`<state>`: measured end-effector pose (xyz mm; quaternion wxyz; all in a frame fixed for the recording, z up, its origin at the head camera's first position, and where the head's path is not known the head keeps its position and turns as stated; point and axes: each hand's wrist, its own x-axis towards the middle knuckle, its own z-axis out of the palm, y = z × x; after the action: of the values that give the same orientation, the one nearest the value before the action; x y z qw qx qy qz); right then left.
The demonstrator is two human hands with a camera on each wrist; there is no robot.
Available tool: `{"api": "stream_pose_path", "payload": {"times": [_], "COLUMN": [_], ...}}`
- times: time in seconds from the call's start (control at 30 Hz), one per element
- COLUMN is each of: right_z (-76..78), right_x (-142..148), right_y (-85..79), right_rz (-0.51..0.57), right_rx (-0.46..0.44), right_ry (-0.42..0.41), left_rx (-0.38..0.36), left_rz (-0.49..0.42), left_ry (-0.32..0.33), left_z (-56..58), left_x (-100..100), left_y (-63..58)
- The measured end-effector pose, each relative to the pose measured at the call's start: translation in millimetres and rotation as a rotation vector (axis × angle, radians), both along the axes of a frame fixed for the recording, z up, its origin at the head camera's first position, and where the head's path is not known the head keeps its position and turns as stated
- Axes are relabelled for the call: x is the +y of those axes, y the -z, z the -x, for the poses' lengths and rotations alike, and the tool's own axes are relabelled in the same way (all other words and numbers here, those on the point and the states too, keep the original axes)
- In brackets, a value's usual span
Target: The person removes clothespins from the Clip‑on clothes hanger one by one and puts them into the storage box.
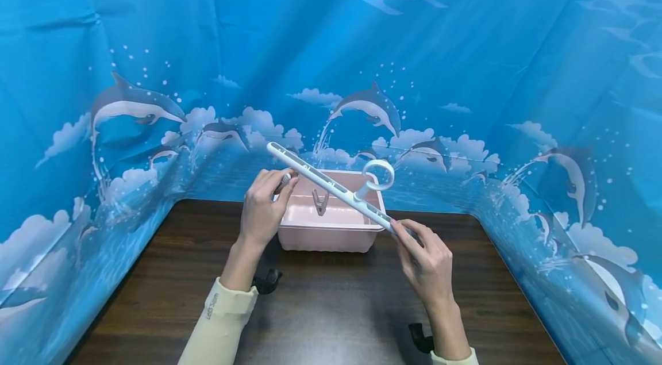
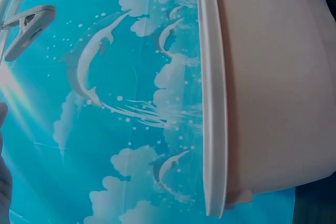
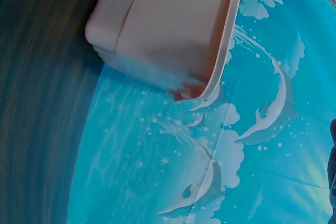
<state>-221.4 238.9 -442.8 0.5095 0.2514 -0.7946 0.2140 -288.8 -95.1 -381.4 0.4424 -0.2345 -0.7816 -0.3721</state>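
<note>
In the head view a long white clip hanger (image 1: 331, 185) with a ring-shaped hook (image 1: 380, 175) slants down to the right, above a pink plastic basin. My right hand (image 1: 426, 258) pinches its lower right end. My left hand (image 1: 265, 204), near the upper left end, pinches a small grey-white clip (image 1: 284, 183), largely covered by the fingers. One grey clip (image 1: 320, 202) hangs from the bar at its middle. A clip (image 2: 31, 31) on the bar also shows in the left wrist view. Only slivers of the hands appear in the wrist views.
The pink basin (image 1: 326, 238) stands on the dark wooden table (image 1: 320, 302), towards its back edge. A blue curtain (image 1: 289, 37) printed with dolphins and clouds surrounds the table at the back and on both sides. Black straps (image 1: 267, 281) are around the wrists.
</note>
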Motion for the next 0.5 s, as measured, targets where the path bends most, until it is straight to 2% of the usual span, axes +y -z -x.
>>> {"api": "stream_pose_path", "payload": {"times": [0.3,0.5], "right_z": [-0.3,-0.2], "right_x": [-0.3,-0.6], "right_y": [0.0,-0.2], "right_rz": [0.013,0.018], "right_rx": [-0.023,-0.021], "right_ry": [-0.026,-0.048], "left_rx": [0.043,0.070], "left_rz": [-0.038,-0.055], "left_ry": [0.037,0.034], "left_z": [4.5,6.1], "left_x": [0.3,0.0], "left_y": [5.9,10.2]}}
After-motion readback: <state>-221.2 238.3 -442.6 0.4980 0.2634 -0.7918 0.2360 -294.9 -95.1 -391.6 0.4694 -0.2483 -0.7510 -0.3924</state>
